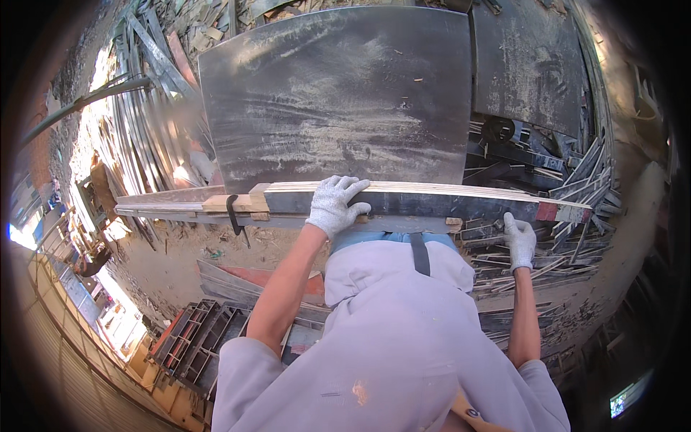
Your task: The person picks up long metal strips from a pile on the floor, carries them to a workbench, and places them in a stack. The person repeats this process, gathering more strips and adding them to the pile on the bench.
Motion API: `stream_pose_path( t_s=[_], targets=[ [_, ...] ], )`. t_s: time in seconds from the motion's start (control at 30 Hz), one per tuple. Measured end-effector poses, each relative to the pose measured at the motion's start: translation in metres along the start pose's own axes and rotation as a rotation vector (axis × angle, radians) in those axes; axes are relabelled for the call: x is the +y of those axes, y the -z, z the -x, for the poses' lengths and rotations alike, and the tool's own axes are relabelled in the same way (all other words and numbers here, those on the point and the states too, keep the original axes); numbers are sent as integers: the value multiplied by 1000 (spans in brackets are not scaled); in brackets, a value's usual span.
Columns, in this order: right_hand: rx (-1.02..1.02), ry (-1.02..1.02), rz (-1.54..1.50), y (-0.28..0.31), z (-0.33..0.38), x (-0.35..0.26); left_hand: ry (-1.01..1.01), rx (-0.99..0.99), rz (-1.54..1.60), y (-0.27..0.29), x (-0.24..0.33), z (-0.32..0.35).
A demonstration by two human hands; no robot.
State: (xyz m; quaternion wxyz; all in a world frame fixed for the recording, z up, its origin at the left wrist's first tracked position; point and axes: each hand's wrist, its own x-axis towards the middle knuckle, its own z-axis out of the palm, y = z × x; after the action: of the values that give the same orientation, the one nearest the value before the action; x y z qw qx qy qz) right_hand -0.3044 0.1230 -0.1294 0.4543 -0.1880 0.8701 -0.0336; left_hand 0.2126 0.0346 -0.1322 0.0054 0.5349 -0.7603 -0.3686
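I am standing at the near edge of a large grey sheet-metal table top (pixel 338 93), dusted with pale sawdust, and the long dark plywood strip with a pale laminated edge (pixel 432 196) lies flat along that near edge, straight in front of my waist. Its long axis runs left to right across my body, from a wooden block at its left end to a red-painted patch at its right end.

My left hand (pixel 335 205), in a white knitted glove, lies over the top of the strip near its left end, fingers curled across the upper face and gripping it; that arm is bare, bent at the elbow and reaching up and forward. My right hand (pixel 520 241), gloved the same, sits lower, under the strip's right end. It seems to cup the underside, but the picture bends here and I cannot tell whether it is closed on the strip. That arm is nearly straight.

The left hand is nearer the strip's middle; the right is out by its end.

A black metal clamp (pixel 234 214) bites on pale wooden battens left of the strip. Scrap slats (pixel 554 252) lie heaped on the ground to my right.
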Motion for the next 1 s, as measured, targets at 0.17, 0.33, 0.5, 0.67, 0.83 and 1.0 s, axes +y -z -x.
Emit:
stream_pose_path(
  t_s=[0.17,0.33,0.5,0.67,0.83,1.0],
  targets=[
    [211,1055,904,23,32,-68,21,1,-16,2,3,-1],
    [3,1173,1172,49,-53,-56,53,-61,-23,10,6,-10],
    [-79,1219,1132,47,-81,-39,43,-56,-32,11,4,-8],
    [-96,1116,1137,45,-64,-53,27,-47,-65,10,0,-2],
    [-78,1167,1156,42,-71,-56,72,-72,-111,9,4,-5],
    [-5,1348,1048,41,-100,-23,20,13,-170,-1,-4,0]
  ],
)
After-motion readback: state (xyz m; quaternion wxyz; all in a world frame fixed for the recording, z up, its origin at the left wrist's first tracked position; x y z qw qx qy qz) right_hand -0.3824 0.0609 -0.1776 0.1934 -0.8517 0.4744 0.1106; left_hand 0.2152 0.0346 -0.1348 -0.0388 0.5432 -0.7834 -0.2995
